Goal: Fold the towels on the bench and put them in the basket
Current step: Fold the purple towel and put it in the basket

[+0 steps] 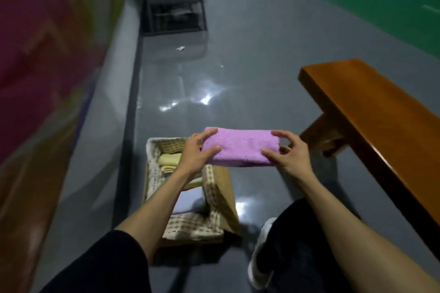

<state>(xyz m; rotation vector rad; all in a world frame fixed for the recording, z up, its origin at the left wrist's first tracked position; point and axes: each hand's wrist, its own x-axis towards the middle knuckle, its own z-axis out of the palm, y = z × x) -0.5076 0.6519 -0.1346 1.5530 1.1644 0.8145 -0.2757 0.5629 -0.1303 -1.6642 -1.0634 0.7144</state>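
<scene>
- One folded purple towel (240, 147): gripped at its ends by left hand (195, 150) and right hand (289, 154), held over the basket's (153, 173) far edge.
- Best lowered level, fold kept pinched, beside the yellow towels (169, 160).

i note: towel (240, 147) lilac; basket (214, 188) liner beige-white check; table (371, 112) orange-brown; floor (238, 54) grey.

One head cam only, wide-angle, faces fwd + down. Close range: left hand (197, 152) and right hand (290, 153) mid-frame, basket (152, 169) lower, bench (371, 112) at right edge.
</scene>
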